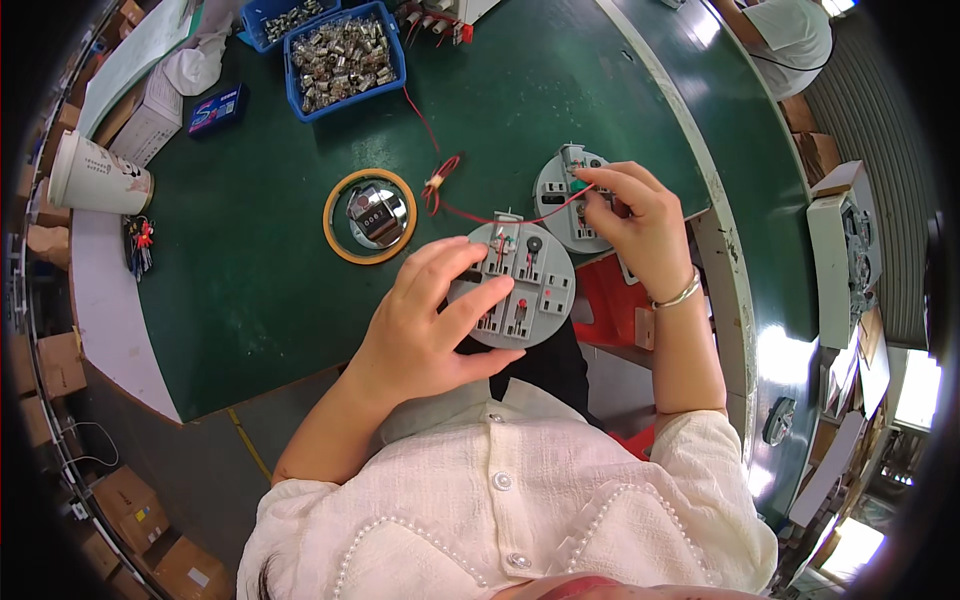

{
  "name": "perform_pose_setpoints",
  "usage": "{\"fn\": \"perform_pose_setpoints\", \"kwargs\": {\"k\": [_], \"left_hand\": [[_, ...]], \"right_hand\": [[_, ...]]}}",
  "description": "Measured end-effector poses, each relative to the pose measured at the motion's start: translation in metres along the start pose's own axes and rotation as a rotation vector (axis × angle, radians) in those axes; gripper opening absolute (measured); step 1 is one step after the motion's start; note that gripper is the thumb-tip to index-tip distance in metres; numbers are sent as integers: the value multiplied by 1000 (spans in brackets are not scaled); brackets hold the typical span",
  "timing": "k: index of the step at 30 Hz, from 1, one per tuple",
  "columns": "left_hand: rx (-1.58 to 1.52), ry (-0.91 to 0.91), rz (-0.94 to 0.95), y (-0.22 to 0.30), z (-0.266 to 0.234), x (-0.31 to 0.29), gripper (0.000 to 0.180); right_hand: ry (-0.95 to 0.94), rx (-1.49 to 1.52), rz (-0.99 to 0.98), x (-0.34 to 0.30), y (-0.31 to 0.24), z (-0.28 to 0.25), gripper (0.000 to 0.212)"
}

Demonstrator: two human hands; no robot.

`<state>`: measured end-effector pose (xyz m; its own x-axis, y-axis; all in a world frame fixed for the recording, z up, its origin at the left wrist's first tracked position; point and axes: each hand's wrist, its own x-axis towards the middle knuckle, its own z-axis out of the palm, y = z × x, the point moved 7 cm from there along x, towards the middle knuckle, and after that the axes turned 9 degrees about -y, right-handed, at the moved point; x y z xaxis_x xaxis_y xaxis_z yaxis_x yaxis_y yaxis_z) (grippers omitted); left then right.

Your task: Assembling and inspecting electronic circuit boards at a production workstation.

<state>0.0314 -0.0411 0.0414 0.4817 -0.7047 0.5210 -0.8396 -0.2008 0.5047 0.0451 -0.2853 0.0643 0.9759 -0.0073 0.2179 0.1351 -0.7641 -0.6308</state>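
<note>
A round grey plate (556, 318) carrying small bulbs, metal contacts and a black knob lies at the table's near edge. Across its left side curves my left hand (425, 325), fingers on top and thumb along the near rim, holding it. Farther right is a second round grey plate (550, 210) with similar fittings. Over that one, my right hand (635, 220) pinches the end of a thin red wire (480, 219) between thumb and fingertips, beside a small green part (578, 186). My right fingers partly cover this plate.
A mirror-like round piece with an orange ring (408, 230) lies left of the plates. Blue bins (297, 90) of small metal parts stand at the back. A paper cup (100, 175) and a blue box (216, 110) are at left. Another person (790, 45) is at far right.
</note>
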Motion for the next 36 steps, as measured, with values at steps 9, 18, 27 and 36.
{"fn": "perform_pose_setpoints", "kwargs": {"k": [9,18,27,36], "left_hand": [[229,214,158,35,-11,-8,73],[480,114,-333,-18,-37,-4,79],[706,-16,-483,-47,-30,-17,76],[562,323,-169,-13,-40,-22,64]], "right_hand": [[-429,830,51,-58,-58,3,57],[472,240,446,-40,117,-159,45],[484,-826,910,-90,313,-254,51],[-123,33,-28,3,6,-23,41]]}}
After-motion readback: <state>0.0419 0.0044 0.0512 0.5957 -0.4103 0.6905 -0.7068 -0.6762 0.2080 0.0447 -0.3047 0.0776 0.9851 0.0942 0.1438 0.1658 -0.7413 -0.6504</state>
